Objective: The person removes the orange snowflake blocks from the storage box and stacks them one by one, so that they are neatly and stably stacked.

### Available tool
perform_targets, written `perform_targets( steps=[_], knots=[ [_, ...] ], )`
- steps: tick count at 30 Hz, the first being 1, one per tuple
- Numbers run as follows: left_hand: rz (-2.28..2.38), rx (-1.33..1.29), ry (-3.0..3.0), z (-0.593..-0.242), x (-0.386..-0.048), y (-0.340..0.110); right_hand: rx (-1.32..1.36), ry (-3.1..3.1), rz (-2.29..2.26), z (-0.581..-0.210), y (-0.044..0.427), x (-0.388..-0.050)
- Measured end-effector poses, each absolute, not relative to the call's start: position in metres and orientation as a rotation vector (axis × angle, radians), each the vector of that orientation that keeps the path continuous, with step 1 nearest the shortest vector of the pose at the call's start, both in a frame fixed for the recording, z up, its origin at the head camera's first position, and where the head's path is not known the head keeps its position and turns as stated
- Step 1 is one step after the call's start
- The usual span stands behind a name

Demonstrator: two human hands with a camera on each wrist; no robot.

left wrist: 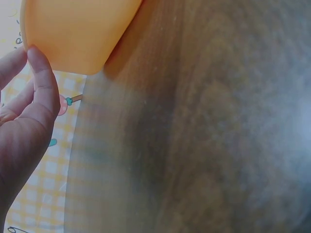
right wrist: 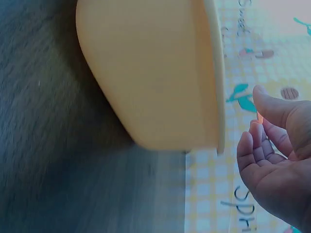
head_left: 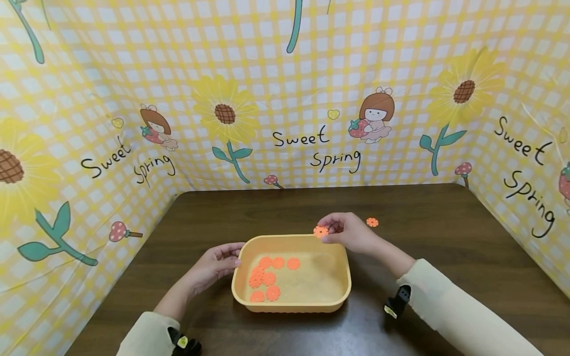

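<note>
A yellow-orange tub [head_left: 291,307] stands on the table with several orange flower-shaped pieces [head_left: 273,293] lying in its left half. My left hand [head_left: 213,266] pinches the tub's left rim; the left wrist view shows the thumb and a finger of that hand [left wrist: 31,111] at the rim of the tub [left wrist: 77,34]. Above the tub's back right rim, my right hand [head_left: 352,232] pinches one orange flower piece [head_left: 320,231] between thumb and fingers. In the right wrist view, the hand [right wrist: 282,155] is beside the tub [right wrist: 150,73], the piece mostly hidden by its fingers.
One more orange flower piece [head_left: 372,222] lies on the dark wooden table [head_left: 249,207], behind and right of the right hand. A yellow checked cloth [head_left: 285,89] with flowers and lettering hangs at the back and both sides. Black devices are strapped at both wrists.
</note>
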State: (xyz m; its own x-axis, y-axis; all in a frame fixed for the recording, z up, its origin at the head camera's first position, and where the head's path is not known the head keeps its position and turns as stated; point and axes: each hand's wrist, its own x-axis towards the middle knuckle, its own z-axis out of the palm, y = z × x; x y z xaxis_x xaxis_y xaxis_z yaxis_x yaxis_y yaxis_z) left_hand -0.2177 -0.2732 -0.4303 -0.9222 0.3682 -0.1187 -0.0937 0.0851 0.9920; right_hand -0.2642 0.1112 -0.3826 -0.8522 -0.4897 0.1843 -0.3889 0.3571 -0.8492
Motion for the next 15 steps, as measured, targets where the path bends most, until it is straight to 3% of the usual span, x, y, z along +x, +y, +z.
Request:
perform_targets(
  steps=[15],
  knots=[
    [1.916, 0.280, 2.022, -0.430, -0.217, -0.273, -0.594, 2.600, -1.650, -0.400, 0.156, -0.290]
  ],
)
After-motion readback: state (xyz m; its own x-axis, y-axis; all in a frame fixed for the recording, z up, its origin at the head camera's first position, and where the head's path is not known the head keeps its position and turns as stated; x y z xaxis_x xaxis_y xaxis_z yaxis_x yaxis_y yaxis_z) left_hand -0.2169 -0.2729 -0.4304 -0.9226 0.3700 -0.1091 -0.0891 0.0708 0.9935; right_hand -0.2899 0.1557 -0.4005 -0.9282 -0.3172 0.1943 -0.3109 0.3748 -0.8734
